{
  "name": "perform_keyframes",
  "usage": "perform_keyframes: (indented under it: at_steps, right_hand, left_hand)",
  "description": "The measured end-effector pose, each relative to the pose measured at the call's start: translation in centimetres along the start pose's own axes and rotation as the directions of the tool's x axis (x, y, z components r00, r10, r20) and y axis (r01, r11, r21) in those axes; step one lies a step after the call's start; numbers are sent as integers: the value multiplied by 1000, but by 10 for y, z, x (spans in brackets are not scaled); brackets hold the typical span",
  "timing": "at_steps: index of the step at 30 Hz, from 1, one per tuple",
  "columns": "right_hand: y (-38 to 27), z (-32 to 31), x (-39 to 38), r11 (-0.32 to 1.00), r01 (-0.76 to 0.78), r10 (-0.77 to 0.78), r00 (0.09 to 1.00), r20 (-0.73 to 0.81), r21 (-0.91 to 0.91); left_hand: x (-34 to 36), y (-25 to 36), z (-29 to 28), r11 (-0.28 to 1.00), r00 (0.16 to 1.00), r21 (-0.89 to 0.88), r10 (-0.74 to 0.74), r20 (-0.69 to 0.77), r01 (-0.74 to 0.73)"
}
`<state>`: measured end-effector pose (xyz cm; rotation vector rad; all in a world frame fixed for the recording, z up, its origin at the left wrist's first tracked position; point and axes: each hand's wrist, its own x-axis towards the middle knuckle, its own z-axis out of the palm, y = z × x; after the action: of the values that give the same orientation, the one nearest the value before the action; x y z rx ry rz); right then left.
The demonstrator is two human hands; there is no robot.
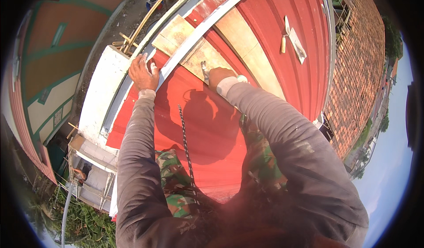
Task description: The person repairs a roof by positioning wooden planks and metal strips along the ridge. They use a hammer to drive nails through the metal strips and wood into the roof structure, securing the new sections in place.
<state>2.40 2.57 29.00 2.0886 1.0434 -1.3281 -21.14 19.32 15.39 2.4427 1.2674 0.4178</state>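
My right hand point(219, 76) is closed round a hammer point(205, 70), whose metal claw head sticks out beyond my fingers, over a wooden plank point(194, 55) lying across the roof. Most of the handle is hidden in my grip. At the roof's left edge, my left hand point(143, 73) has its fingers apart and holds nothing I can see; whitish smears mark its fingertips. It rests near a long pale metal strip point(176, 57) that runs across the red metal roof point(201, 115).
A second plank point(249, 49) crosses the roof further right. Beyond it lie a wooden-handled trowel point(285, 38) and a white crumpled sheet point(298, 49). A patterned cord point(185, 142) hangs between my knees. Bamboo poles point(143, 22) stand past the edge, with people below.
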Motion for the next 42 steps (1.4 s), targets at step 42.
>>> perform_keyframes:
  at_steps: [42]
  right_hand:
    - [150, 97, 6, 856, -10, 16, 1000, -8, 517]
  left_hand:
    - [-22, 156, 178, 935, 897, -219, 336, 287, -280]
